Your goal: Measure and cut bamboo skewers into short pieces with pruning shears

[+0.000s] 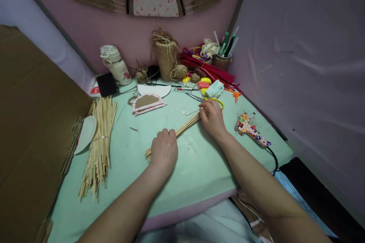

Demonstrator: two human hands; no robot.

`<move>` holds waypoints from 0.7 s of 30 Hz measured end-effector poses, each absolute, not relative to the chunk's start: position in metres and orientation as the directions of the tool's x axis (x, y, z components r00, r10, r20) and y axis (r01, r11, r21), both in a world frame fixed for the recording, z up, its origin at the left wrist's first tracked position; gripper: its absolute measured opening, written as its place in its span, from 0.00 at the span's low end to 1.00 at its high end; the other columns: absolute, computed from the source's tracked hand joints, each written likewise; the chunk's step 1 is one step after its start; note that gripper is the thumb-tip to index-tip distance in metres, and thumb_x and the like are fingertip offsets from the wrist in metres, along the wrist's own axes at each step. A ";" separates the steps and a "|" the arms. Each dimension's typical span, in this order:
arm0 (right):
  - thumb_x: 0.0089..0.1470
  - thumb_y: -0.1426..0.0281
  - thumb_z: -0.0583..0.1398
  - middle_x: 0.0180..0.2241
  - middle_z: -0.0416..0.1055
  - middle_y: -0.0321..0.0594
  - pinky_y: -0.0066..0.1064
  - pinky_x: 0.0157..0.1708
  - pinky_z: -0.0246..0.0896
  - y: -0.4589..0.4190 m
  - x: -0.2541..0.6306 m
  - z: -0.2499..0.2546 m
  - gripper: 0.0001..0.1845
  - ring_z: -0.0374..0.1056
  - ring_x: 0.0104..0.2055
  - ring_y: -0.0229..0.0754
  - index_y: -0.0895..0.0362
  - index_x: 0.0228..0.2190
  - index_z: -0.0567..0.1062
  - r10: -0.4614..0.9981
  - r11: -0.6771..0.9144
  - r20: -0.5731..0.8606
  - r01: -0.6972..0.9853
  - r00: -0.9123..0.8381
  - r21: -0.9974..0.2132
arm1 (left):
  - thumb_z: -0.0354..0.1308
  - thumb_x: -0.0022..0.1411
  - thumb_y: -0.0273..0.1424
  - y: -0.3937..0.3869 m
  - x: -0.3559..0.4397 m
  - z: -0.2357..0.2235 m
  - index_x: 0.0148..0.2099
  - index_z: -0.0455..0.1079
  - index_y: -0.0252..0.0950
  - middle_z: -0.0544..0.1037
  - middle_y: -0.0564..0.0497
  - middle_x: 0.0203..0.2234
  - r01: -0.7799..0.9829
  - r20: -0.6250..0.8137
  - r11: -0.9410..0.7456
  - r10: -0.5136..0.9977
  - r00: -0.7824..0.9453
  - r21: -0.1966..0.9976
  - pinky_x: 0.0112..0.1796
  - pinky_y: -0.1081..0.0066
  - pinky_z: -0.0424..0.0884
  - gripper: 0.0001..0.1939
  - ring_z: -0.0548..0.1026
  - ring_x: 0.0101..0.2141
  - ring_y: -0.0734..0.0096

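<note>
A small bunch of thin wooden sticks (pixel 186 124) lies slantwise low over the middle of the table. My left hand (pixel 164 147) is closed around its near left end, with the stick tips poking out past the palm. At the far right end, my right hand (pixel 211 118) has its fingers curled round the same bunch. Just beyond the right hand are scissors (pixel 196 97) with yellow handles, partly covered by the fingers. A larger tied bundle of sticks (pixel 101 140) rests on the left side of the table.
Patterned half-circle pieces (pixel 148 102) and a white half disc (pixel 154 90) lie behind the hands. A floral glue gun (pixel 252 131) with a black cord is at right. Twine spool (pixel 166 59), bottle (pixel 115 64) and pen jar (pixel 222 60) line the back. Cardboard (pixel 34 129) stands left.
</note>
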State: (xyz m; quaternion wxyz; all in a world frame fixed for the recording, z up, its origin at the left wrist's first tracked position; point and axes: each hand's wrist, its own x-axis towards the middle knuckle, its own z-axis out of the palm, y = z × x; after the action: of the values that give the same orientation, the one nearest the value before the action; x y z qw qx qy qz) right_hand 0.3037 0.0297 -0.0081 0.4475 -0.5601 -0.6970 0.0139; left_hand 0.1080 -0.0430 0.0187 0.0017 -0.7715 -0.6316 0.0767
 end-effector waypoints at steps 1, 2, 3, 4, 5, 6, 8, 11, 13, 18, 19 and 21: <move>0.56 0.74 0.54 0.40 0.70 0.46 0.42 0.48 0.59 0.027 0.300 -0.007 0.08 0.64 0.46 0.49 0.56 0.35 0.72 0.800 0.396 0.600 0.757 -0.006 -0.521 | 0.43 0.61 0.16 -0.042 0.108 0.018 0.42 0.64 0.33 0.70 0.43 0.35 0.972 -0.106 -0.204 0.976 0.192 -0.117 0.35 0.66 0.66 0.13 0.70 0.39 0.59; 0.56 0.73 0.54 0.40 0.71 0.46 0.42 0.48 0.59 0.025 0.297 -0.006 0.08 0.65 0.46 0.49 0.56 0.35 0.72 0.809 0.414 0.586 0.747 -0.041 -0.520 | 0.43 0.61 0.16 -0.041 0.107 0.018 0.42 0.65 0.33 0.70 0.43 0.35 0.971 -0.092 -0.203 0.977 0.192 -0.128 0.36 0.65 0.66 0.13 0.70 0.39 0.58; 0.57 0.73 0.54 0.40 0.71 0.45 0.43 0.48 0.59 0.023 0.295 -0.005 0.07 0.65 0.45 0.49 0.56 0.36 0.73 0.819 0.431 0.568 0.739 -0.079 -0.518 | 0.43 0.62 0.17 -0.040 0.107 0.018 0.42 0.65 0.33 0.70 0.43 0.36 0.971 -0.077 -0.201 0.978 0.192 -0.132 0.36 0.63 0.66 0.12 0.69 0.40 0.58; 0.57 0.72 0.54 0.41 0.71 0.45 0.43 0.48 0.59 0.021 0.293 -0.004 0.07 0.65 0.45 0.48 0.56 0.37 0.73 0.827 0.449 0.549 0.730 -0.120 -0.515 | 0.44 0.64 0.19 -0.039 0.106 0.017 0.42 0.65 0.33 0.70 0.43 0.37 0.971 -0.063 -0.201 0.979 0.194 -0.131 0.37 0.62 0.66 0.11 0.69 0.40 0.57; 0.58 0.71 0.55 0.42 0.72 0.46 0.43 0.49 0.58 0.019 0.292 -0.003 0.08 0.66 0.46 0.48 0.56 0.38 0.73 0.832 0.467 0.530 0.722 -0.163 -0.511 | 0.45 0.65 0.22 -0.039 0.105 0.017 0.43 0.65 0.34 0.70 0.43 0.38 0.971 -0.052 -0.203 0.979 0.198 -0.125 0.38 0.62 0.66 0.08 0.68 0.41 0.57; 0.58 0.69 0.56 0.44 0.72 0.46 0.44 0.50 0.58 0.018 0.292 -0.003 0.09 0.66 0.47 0.48 0.56 0.40 0.73 0.836 0.485 0.506 0.715 -0.210 -0.504 | 0.47 0.66 0.27 -0.038 0.104 0.017 0.43 0.65 0.34 0.70 0.43 0.39 0.971 -0.046 -0.209 0.978 0.205 -0.114 0.38 0.61 0.66 0.06 0.68 0.41 0.57; 0.59 0.66 0.56 0.49 0.70 0.47 0.48 0.55 0.54 0.016 0.292 -0.002 0.12 0.64 0.52 0.49 0.55 0.44 0.73 0.840 0.516 0.445 0.709 -0.309 -0.482 | 0.52 0.66 0.35 -0.037 0.102 0.018 0.44 0.65 0.34 0.70 0.43 0.40 0.971 -0.046 -0.220 0.975 0.216 -0.091 0.39 0.61 0.66 0.09 0.68 0.42 0.57; 0.60 0.63 0.56 0.57 0.66 0.46 0.54 0.61 0.44 0.013 0.295 -0.002 0.18 0.58 0.61 0.51 0.54 0.51 0.70 0.836 0.548 0.313 0.712 -0.450 -0.440 | 0.56 0.63 0.40 -0.036 0.101 0.021 0.47 0.65 0.35 0.70 0.44 0.41 0.972 -0.039 -0.226 0.974 0.224 -0.069 0.40 0.61 0.67 0.16 0.68 0.43 0.57; 0.60 0.61 0.56 0.61 0.62 0.45 0.56 0.63 0.40 0.011 0.298 -0.001 0.22 0.52 0.65 0.52 0.53 0.55 0.67 0.821 0.568 0.224 0.707 -0.526 -0.422 | 0.57 0.63 0.40 -0.036 0.100 0.022 0.49 0.65 0.34 0.71 0.44 0.41 0.971 -0.030 -0.232 0.973 0.231 -0.056 0.40 0.61 0.67 0.18 0.69 0.43 0.56; 0.62 0.59 0.54 0.66 0.52 0.42 0.54 0.65 0.38 0.005 0.294 0.000 0.30 0.42 0.69 0.50 0.53 0.62 0.59 0.798 0.585 0.087 0.730 -0.597 -0.355 | 0.50 0.66 0.29 -0.033 0.094 0.016 0.62 0.57 0.29 0.69 0.37 0.55 0.954 -0.023 -0.297 0.954 0.298 0.035 0.50 0.59 0.67 0.23 0.67 0.54 0.55; 0.62 0.59 0.53 0.67 0.50 0.42 0.53 0.65 0.38 0.004 0.291 -0.001 0.31 0.41 0.69 0.50 0.54 0.63 0.57 0.803 0.577 0.061 0.746 -0.593 -0.334 | 0.48 0.67 0.27 -0.032 0.093 0.014 0.64 0.54 0.28 0.65 0.36 0.59 0.952 -0.037 -0.302 0.952 0.304 0.050 0.54 0.58 0.64 0.24 0.64 0.58 0.55; 0.62 0.55 0.52 0.67 0.47 0.44 0.52 0.65 0.37 0.001 0.285 -0.003 0.35 0.39 0.70 0.50 0.56 0.64 0.53 0.817 0.553 0.006 0.780 -0.577 -0.293 | 0.44 0.68 0.27 -0.030 0.090 0.010 0.66 0.52 0.26 0.58 0.35 0.64 0.955 -0.087 -0.289 0.952 0.294 0.069 0.59 0.56 0.57 0.25 0.56 0.63 0.54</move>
State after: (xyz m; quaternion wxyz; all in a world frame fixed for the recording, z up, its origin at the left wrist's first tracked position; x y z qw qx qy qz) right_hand 0.2849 0.0007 -0.0026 0.0707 -0.4546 -0.8782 0.1304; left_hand 0.0904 -0.0300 0.0104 -0.0537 -0.8026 -0.5939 0.0142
